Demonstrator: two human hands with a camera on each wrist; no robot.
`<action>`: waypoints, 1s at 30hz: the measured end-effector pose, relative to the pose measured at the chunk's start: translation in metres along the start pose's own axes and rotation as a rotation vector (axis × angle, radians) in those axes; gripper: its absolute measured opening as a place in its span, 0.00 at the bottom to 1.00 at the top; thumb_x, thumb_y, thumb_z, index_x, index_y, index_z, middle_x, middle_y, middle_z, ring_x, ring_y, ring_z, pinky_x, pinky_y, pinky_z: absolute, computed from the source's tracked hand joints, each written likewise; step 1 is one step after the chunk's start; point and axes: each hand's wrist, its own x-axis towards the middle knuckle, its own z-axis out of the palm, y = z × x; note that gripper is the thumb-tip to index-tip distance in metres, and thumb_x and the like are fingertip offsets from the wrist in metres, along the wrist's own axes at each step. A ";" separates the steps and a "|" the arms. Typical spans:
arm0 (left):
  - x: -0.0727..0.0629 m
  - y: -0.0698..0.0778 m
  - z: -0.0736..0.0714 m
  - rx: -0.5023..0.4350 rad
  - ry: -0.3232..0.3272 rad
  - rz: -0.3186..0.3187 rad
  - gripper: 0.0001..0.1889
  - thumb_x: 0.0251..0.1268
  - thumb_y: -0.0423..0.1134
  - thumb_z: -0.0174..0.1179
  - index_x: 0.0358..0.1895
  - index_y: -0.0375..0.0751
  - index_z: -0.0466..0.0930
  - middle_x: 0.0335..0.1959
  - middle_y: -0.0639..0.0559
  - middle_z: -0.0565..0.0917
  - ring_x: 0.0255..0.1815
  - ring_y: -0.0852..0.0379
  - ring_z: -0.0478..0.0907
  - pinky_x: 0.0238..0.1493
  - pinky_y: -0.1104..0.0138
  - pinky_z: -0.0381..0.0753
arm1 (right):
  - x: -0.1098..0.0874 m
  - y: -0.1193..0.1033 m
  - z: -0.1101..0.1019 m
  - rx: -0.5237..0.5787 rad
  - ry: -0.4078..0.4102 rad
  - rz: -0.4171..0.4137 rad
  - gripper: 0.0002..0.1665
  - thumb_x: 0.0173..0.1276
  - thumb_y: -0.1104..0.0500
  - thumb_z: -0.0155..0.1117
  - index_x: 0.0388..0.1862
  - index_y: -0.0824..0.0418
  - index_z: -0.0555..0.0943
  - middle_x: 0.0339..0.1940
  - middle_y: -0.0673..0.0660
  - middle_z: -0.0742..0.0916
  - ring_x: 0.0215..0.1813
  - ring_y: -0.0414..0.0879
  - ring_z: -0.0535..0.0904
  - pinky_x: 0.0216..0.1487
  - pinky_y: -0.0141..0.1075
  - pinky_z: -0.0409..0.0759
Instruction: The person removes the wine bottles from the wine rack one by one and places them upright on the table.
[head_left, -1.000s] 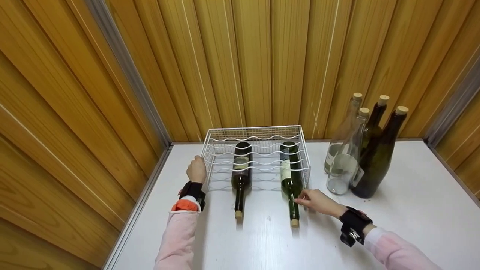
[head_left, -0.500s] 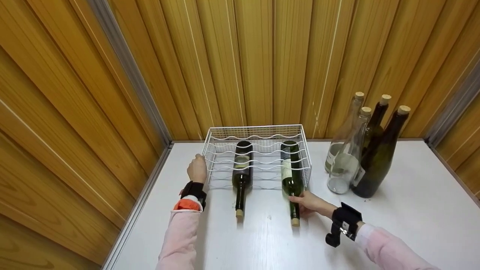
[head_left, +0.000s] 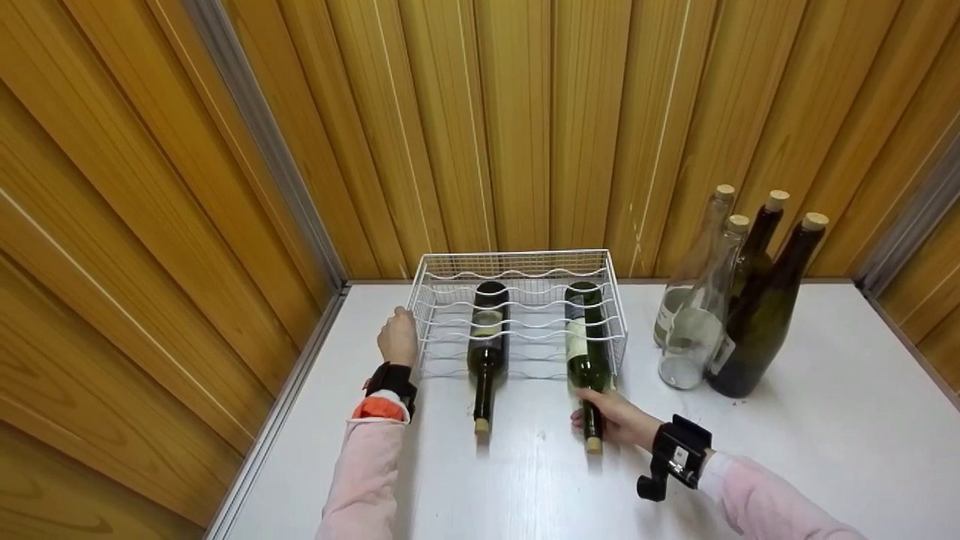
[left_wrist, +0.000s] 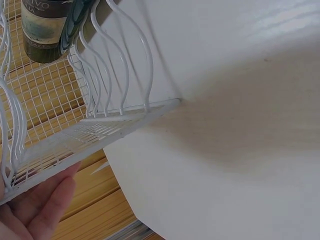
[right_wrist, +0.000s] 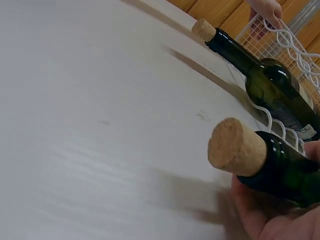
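Observation:
A white wire wine rack (head_left: 517, 256) stands at the back of the table, with two corked wine bottles lying in it, necks toward me. My left hand (head_left: 397, 336) grips the rack's left side; in the left wrist view its fingers (left_wrist: 50, 197) lie against the outside of the mesh. My right hand (head_left: 616, 418) holds the right green bottle (head_left: 576, 337) by the neck, thumb on top and fingers beneath. Its cork (right_wrist: 237, 146) points at the right wrist camera. The left, darker bottle (head_left: 487, 360) lies untouched, a gap away from the held one.
Several corked bottles stand upright right of the rack: clear ones such as the front bottle (head_left: 690, 352), and dark ones such as the tall brown-green bottle (head_left: 757, 337). A wood-patterned wall (head_left: 517, 127) rises behind the white table (head_left: 517, 487).
My right hand has moved from beside the right bottle's neck to around it, thumb over and fingers under. The left hand stays on the rack, and both bottles lie in the same slots.

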 end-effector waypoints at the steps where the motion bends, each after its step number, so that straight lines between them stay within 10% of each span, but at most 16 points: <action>1: 0.000 0.001 0.000 0.001 -0.008 -0.006 0.10 0.64 0.34 0.51 0.27 0.30 0.70 0.20 0.33 0.77 0.22 0.36 0.77 0.19 0.48 0.74 | 0.001 0.001 0.001 0.036 0.006 0.007 0.20 0.65 0.57 0.54 0.43 0.72 0.61 0.23 0.62 0.81 0.25 0.49 0.80 0.32 0.41 0.79; 9: 0.001 0.001 0.001 -0.003 -0.057 -0.058 0.10 0.65 0.35 0.49 0.29 0.30 0.70 0.22 0.33 0.78 0.25 0.36 0.77 0.22 0.48 0.74 | 0.006 0.007 0.010 0.106 0.124 -0.047 0.14 0.63 0.60 0.56 0.37 0.68 0.63 0.19 0.57 0.76 0.18 0.43 0.73 0.23 0.32 0.75; 30: 0.000 0.001 0.002 0.018 0.005 -0.005 0.09 0.64 0.32 0.48 0.27 0.30 0.69 0.20 0.33 0.77 0.22 0.36 0.77 0.19 0.48 0.74 | -0.013 0.002 0.016 0.102 0.117 -0.075 0.06 0.63 0.66 0.46 0.32 0.66 0.60 0.14 0.52 0.70 0.14 0.37 0.66 0.16 0.26 0.68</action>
